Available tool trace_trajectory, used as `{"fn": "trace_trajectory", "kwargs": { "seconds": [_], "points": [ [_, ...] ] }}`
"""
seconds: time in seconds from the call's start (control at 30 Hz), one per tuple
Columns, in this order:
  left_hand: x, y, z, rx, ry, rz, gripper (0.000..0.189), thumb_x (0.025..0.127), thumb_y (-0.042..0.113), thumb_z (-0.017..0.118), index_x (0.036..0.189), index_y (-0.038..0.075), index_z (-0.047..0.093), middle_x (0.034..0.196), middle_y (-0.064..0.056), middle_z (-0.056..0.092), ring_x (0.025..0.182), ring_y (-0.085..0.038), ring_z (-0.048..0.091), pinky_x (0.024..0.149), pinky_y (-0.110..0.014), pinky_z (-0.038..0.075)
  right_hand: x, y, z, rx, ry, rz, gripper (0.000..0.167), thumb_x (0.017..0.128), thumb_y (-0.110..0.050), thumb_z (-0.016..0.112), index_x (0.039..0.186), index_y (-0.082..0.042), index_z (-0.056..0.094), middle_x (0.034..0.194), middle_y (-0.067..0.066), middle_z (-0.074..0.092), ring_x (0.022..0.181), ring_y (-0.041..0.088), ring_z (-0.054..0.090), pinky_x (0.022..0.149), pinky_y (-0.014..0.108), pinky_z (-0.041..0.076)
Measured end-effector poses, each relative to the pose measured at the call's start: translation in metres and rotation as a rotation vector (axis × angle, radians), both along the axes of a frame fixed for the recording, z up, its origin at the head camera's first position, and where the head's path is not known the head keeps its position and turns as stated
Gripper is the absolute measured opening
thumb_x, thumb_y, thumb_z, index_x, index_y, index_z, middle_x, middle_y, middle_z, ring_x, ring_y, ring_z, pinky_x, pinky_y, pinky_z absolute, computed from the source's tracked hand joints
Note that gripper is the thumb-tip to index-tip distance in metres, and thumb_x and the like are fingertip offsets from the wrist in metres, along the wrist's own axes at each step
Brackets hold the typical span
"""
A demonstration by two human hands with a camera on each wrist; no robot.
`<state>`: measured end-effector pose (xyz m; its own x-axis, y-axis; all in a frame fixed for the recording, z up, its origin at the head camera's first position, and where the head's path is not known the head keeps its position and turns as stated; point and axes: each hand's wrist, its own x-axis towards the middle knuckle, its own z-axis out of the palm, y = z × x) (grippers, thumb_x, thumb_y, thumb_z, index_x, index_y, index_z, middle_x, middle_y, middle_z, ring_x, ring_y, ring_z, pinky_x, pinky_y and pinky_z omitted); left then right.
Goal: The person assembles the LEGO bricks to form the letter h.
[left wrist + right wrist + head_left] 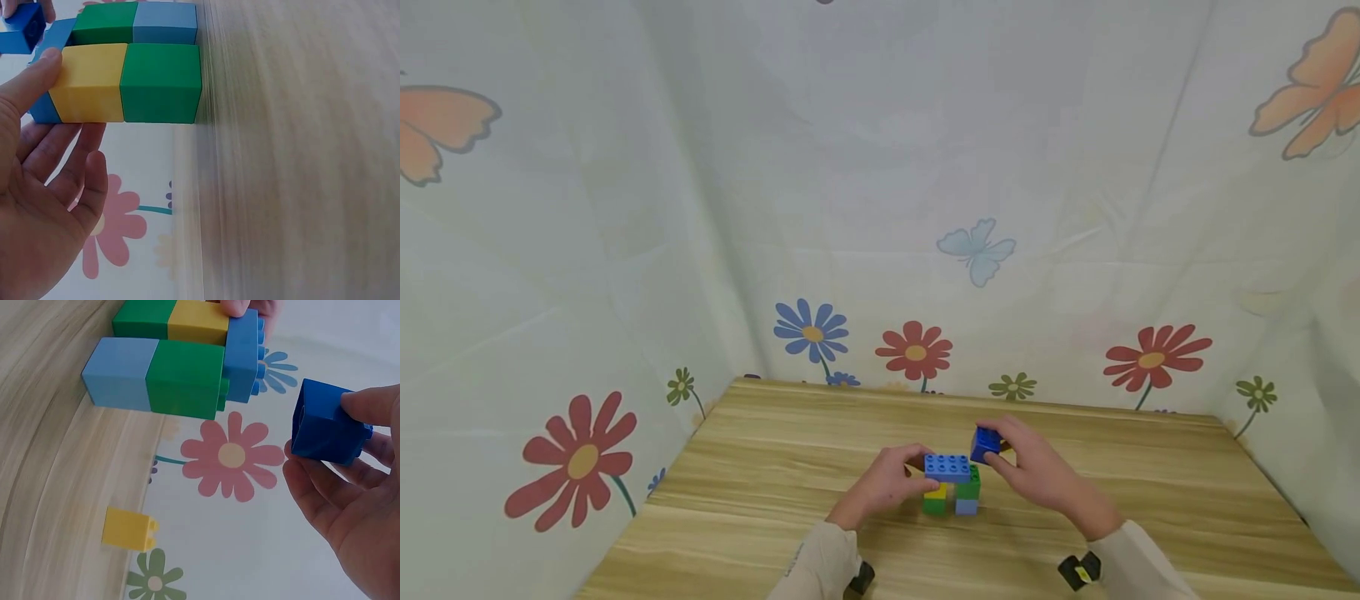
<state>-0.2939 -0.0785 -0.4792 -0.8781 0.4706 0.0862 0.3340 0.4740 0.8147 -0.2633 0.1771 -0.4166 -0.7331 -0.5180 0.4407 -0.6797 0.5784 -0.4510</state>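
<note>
A small bridge of toy building bricks stands on the table. One column is a yellow brick on a green brick; the other is a green brick on a light blue brick. Across both tops lies a long blue brick, leaving some studs of the right column bare. My left hand pinches the long brick's left end, thumb in front and fingers behind. My right hand holds a dark blue brick between thumb and fingers, in the air just above the bridge's right end.
A loose yellow brick stands on the wooden table, behind my right hand in the head view. A pale curtain printed with flowers and butterflies hangs along the table's back and sides.
</note>
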Motion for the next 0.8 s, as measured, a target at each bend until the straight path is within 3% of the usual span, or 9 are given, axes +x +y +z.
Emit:
{"fn": "trace_trajectory", "kwargs": {
  "seconds": [0.27,0.8],
  "points": [
    [0.0,-0.001,0.002,0.004,0.006,-0.01,0.031,0.085,0.035,0.07,0.111,0.02,0.064,0.096,0.012,0.062,0.094,-0.016,0.057,0.08,-0.03,0.046,-0.002,-0.014,0.0,-0.014,-0.038,0.057,0.041,0.092,-0.01,0.063,0.13,-0.002,0.05,0.116,0.005,0.057,0.098,0.015,0.059,0.08,0.031,0.052],
    [-0.002,-0.001,-0.001,0.017,0.025,-0.022,0.027,0.084,0.035,0.071,0.108,0.022,0.065,0.095,0.012,0.064,0.093,-0.016,0.059,0.078,-0.03,0.047,-0.002,-0.034,-0.005,0.018,-0.15,0.066,0.042,0.091,-0.012,0.064,0.129,-0.003,0.05,0.119,0.005,0.056,0.102,0.017,0.058,0.084,0.031,0.05]
  ]
}}
